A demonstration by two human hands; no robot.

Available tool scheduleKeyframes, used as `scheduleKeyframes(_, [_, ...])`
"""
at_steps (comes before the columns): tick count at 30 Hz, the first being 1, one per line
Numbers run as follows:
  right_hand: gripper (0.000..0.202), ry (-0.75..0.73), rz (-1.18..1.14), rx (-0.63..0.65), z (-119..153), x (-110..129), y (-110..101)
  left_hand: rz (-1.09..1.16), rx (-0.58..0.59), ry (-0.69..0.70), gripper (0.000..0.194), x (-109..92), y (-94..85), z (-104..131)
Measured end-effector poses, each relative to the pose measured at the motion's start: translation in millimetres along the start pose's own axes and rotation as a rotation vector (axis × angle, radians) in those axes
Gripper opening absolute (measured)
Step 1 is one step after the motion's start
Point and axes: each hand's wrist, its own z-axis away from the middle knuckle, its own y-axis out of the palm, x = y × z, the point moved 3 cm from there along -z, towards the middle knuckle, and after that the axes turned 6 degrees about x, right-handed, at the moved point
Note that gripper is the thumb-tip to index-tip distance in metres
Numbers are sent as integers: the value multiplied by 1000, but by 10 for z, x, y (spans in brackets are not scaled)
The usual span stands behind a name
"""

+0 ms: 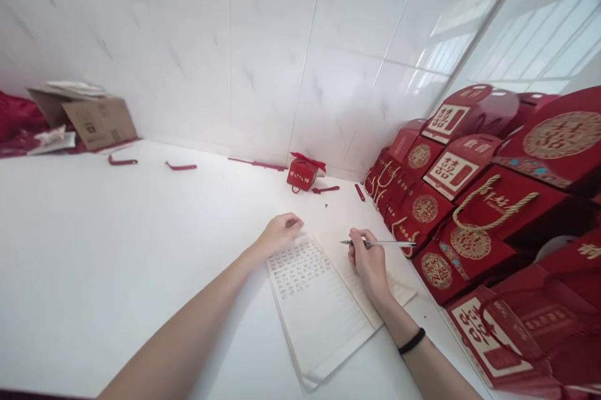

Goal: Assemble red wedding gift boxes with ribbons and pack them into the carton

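An open notebook (323,322) lies on the white table, its left page bearing rows of small handwriting at the top. My left hand (279,234) is at that page's upper left corner, fingers curled inward. Whether anything is between them is hidden. Over the upper part of the right page, my right hand (369,259) is closed around a pen (392,243). The pen lies nearly level, its dark tip pointing left. Whether the tip touches the paper I cannot tell. A black band (412,341) circles my right wrist.
Red gift boxes (469,243), some with rope handles, are stacked along the right side. A small red box (303,173) with a ribbon stands by the tiled wall (263,62). Red strips (182,167) lie along the back. An open cardboard box (101,121) stands far left.
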Motion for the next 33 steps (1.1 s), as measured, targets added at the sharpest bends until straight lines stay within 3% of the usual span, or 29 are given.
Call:
scheduleKeyframes(2, [47,86,-37,25,-72,-61,1,174,-202,-62,18,89,-149,-59])
scheduleKeyframes(4, [61,117,-72,52,-102,-93,22,195,-356,-79,22,156,-276,-108])
scheduleKeyframes(7, [67,88,-68,67,-103,-108,58,133,-459,-73,20,203,-362,-189])
scheduleKeyframes(11, [60,26,17,145,-77,-121,144,-8,-455,-44,21,173,-311,-393])
scheduleKeyframes(17, [44,-147,197,305,-15,-73,311,-229,-439,-102,64,112,-239,-873])
scheduleKeyframes(25, [27,-195,582,290,-31,-58,367,-389,-469,-292,109,-11,-80,-1435])
scheduleKeyframes(29, [25,-217,653,309,-25,-43,360,-314,-494,-247,107,-229,50,-1594])
scheduleKeyframes(33, [25,-242,669,291,-29,-40,327,-199,-575,-172,95,-397,-31,-1607])
